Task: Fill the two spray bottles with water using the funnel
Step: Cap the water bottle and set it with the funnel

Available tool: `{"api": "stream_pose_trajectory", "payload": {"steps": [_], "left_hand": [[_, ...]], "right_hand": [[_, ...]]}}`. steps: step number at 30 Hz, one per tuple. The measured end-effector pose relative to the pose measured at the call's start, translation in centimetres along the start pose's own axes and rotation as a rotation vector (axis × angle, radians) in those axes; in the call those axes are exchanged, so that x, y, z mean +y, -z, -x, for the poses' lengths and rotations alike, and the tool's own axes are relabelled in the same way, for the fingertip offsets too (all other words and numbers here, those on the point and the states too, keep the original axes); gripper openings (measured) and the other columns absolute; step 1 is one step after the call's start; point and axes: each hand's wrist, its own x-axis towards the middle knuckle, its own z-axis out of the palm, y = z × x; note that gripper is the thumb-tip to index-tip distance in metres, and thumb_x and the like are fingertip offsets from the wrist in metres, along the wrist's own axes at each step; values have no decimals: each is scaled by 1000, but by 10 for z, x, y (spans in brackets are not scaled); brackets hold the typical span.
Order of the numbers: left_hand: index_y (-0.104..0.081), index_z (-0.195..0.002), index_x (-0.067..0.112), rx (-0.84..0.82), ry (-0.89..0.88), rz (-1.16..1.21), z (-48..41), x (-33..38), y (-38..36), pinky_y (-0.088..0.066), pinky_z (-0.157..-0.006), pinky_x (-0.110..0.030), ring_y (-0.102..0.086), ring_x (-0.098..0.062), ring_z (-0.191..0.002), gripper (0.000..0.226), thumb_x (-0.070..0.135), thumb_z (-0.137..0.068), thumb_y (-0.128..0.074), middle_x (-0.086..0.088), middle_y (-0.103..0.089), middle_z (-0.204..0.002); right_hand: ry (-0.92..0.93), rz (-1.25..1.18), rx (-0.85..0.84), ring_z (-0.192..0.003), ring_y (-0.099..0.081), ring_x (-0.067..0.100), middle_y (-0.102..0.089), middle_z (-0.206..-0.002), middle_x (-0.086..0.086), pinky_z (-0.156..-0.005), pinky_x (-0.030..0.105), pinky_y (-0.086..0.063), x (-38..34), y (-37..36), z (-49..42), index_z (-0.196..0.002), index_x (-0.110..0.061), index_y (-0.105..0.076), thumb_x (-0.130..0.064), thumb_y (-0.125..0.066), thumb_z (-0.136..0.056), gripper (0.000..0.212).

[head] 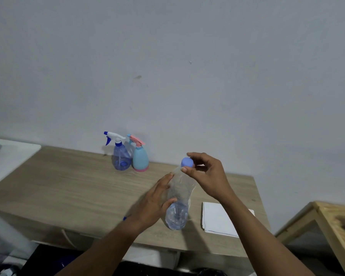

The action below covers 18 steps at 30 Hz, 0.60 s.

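A clear plastic water bottle (pixel 178 204) stands on the wooden table (pixel 68 186), water only in its lower part. My left hand (pixel 154 202) wraps around its side. My right hand (pixel 205 174) pinches its blue cap (pixel 187 162) between thumb and fingers. Two spray bottles stand together by the wall at the back: a clear blue one with a white and blue trigger head (pixel 120 154) and a light blue one with a pink head and base (pixel 140 156). I see no funnel.
A white folded cloth or paper (pixel 217 220) lies on the table right of the bottle. A white surface (pixel 6 158) adjoins the table on the left. A light wooden frame (pixel 331 226) stands to the right.
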Motion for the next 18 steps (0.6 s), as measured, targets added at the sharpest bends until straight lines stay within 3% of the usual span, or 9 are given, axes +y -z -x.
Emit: {"api": "stream_pose_trajectory", "payload": {"steps": [3,6,9,12,15,18], "left_hand": [[-5,-153,48,45,32,-33,12,-18,6,-40,-113,-33,-38,1,-140,87,49,-90,-65,25,-22,-159],[-17,-155,39,116,143,-90,36,-50,15,-43,-110,-36,-44,-7,-137,90,56,-83,-69,15,-38,-154],[-46,-143,12,224,235,-257,63,-81,15,-54,-95,-41,-62,-21,-117,93,72,-74,-64,-4,-61,-134],[-47,-143,18,116,520,-391,81,-96,15,-47,-95,-46,-58,-23,-118,106,77,-56,-67,0,-64,-124],[-42,-144,30,-34,665,-383,92,-107,11,-34,-103,-49,-46,-18,-129,105,77,-55,-72,11,-59,-128],[-49,-136,36,-46,672,-380,91,-111,11,-32,-100,-46,-46,-16,-128,86,71,-61,-75,16,-59,-128]], "right_hand": [[8,-86,129,-97,-67,18,-68,-109,0,-86,26,-57,16,-2,19,-126,-22,-65,-31,-81,-79,50],[-93,-98,205,-103,-65,19,-65,-114,0,-89,31,-57,55,-13,47,-133,-23,-58,-47,-77,-73,68],[-286,-17,111,-115,-60,14,-58,-130,-5,-95,34,-54,99,-29,77,-142,-30,-47,-56,-83,-61,92],[-401,80,2,-125,-56,12,-49,-144,-10,-102,41,-52,133,-46,96,-149,-32,-37,-59,-89,-57,109],[-394,82,-12,-122,-58,7,-54,-140,-13,-101,42,-53,145,-60,103,-143,-38,-41,-49,-92,-61,97],[-354,101,46,-111,-64,1,-64,-121,-22,-94,30,-55,135,-71,101,-121,-57,-50,-25,-92,-68,75]]}}
